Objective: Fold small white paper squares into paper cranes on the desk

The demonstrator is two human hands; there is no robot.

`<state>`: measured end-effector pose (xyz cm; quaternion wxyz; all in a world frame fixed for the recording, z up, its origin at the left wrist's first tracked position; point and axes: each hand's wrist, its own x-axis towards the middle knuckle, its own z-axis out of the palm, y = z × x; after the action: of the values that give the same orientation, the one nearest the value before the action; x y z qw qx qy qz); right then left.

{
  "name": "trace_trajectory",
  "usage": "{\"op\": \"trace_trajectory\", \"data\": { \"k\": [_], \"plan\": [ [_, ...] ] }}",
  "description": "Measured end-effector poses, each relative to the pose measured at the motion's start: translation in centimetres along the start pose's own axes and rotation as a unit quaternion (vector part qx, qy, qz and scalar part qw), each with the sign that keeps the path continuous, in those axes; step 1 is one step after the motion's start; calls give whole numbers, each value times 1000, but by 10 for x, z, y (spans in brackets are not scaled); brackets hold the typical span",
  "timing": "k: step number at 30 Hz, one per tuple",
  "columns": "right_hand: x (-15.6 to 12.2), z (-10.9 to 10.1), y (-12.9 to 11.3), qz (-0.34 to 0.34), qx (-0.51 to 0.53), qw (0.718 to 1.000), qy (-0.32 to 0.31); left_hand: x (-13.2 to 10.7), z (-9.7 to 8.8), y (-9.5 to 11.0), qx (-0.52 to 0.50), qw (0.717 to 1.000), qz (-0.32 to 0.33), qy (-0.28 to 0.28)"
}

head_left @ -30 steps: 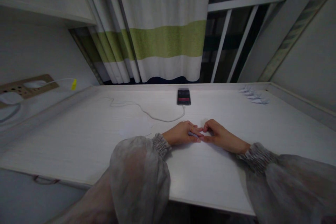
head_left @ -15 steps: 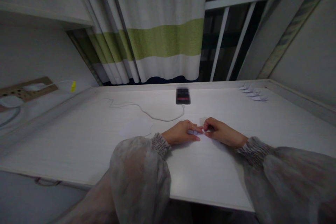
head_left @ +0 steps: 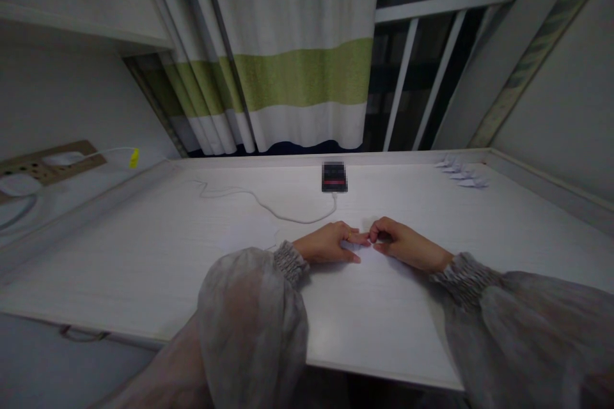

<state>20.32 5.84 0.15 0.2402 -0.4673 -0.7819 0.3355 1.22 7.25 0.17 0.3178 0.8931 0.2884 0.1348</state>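
Note:
A small piece of white paper (head_left: 357, 245) lies on the desk, mostly covered by my fingers and hard to tell from the white surface. My left hand (head_left: 330, 243) rests over it with the fingers stretched flat and the thumb held apart. Facing it, my right hand (head_left: 400, 243) is closed in a pinch, thumb and forefinger meeting at the paper's right end. The fingertips of both hands almost touch. How the paper is folded cannot be made out.
The white desk (head_left: 374, 319) stretches under both arms. Behind my hands lies a dark phone-like device (head_left: 334, 177), its screen blurred, on a white cable (head_left: 288, 218). Several small folded paper pieces (head_left: 463, 174) sit at the back right. A power strip (head_left: 52, 163) is at left.
My left hand has shifted very slightly left, its thumb a little lower. The right hand still pinches at the paper, its fingertips slightly further left.

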Motion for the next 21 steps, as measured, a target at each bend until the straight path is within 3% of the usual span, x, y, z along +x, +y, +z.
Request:
{"op": "trace_trajectory", "data": {
  "k": [7, 12, 17, 21],
  "plan": [
    [0, 2, 1, -7, -6, 1000, 13, -2, -4, 2, -5, 1000, -19, -22],
    [0, 3, -1, -4, -34, 999, 22, 2, 6, -3, -59, 998, 5, 30],
    [0, 4, -3, -18, -47, 998, 38, 3, 13, -1, -67, 992, -61, 83],
    [0, 4, -2, -22, -52, 998, 38, 1, 11, 1, -70, 992, -65, 80]
  ]
}}
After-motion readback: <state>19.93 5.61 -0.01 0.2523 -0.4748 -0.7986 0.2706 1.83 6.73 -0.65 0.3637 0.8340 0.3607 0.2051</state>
